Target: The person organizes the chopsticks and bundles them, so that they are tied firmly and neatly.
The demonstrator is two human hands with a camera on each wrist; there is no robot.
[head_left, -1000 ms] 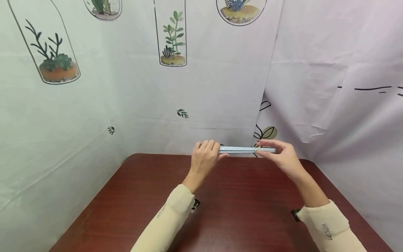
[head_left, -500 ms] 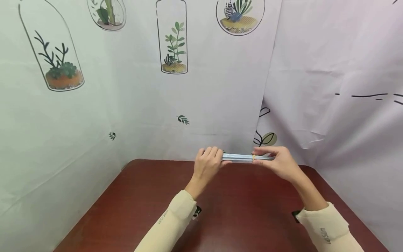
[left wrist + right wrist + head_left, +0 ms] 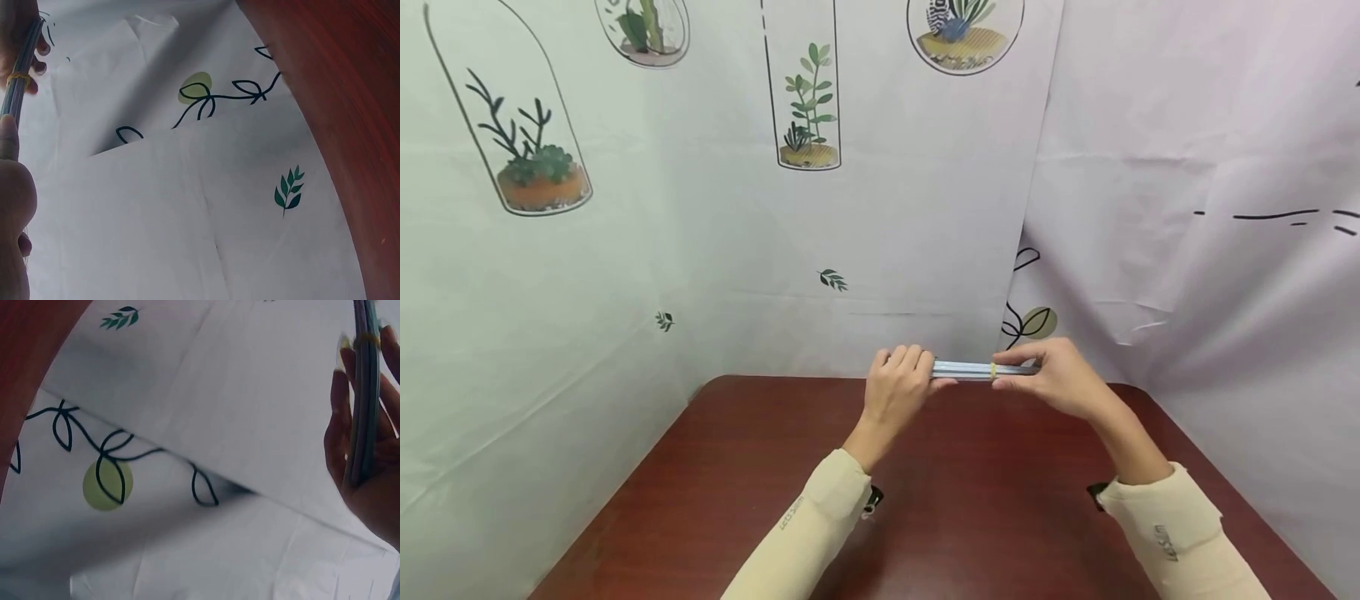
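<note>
A bundle of slim pale-blue sticks [image 3: 962, 369], with a yellow band [image 3: 993, 371] round it, lies level between my two hands above the table's far edge. My left hand [image 3: 897, 385] grips the left part, fingers over the top and thumb beneath; that end is hidden. On the other side my right hand [image 3: 1056, 379] pinches the bundle at the band, thumb below and fingers above. In the right wrist view the sticks [image 3: 364, 419] run down to the palm of the right hand [image 3: 381, 462]. The left wrist view catches the banded bundle [image 3: 22, 75] at its edge.
A dark red-brown table [image 3: 970, 492] with rounded corners extends below both arms. White cloth [image 3: 760, 250] printed with plants in jars hangs behind and at the sides, close to the table's far edge. A dark wrist device [image 3: 872, 500] shows under the left cuff.
My right hand has moved left toward my left hand, and the band now sits nearer the left fingers. A shorter stretch of the sticks shows between the hands.
</note>
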